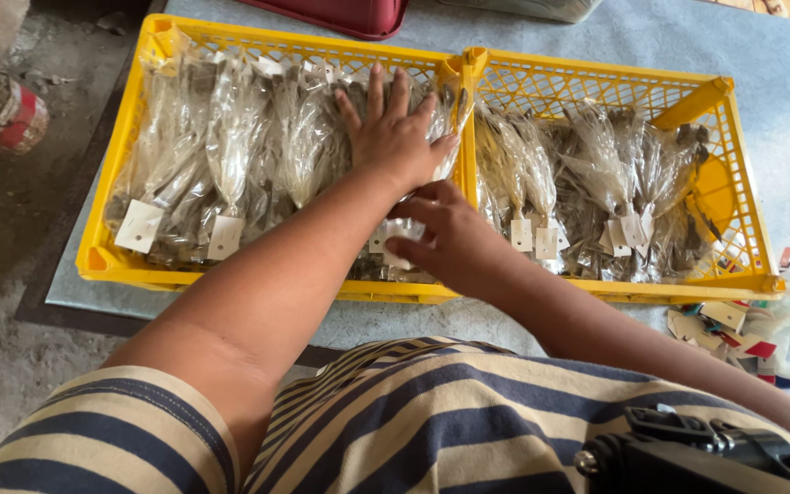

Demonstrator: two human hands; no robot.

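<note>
Two yellow plastic crates stand side by side on a grey cloth. The left crate (121, 261) holds several clear bags (230, 137) with white card tags, filled with dark dried contents. My left hand (393, 133) lies flat, fingers spread, pressing on the bags at the right end of that crate. My right hand (445, 233) is just below it, fingers pinching a clear bag with a white tag (393, 240) at the crate's near right corner. The right crate (742, 229) holds more bags of the same kind (596, 174).
A pile of loose white and red card tags in a clear bag (733, 329) lies at the right. A dark red container (340, 16) sits behind the crates. Bare concrete floor and a red-and-white can (16, 119) are at the left.
</note>
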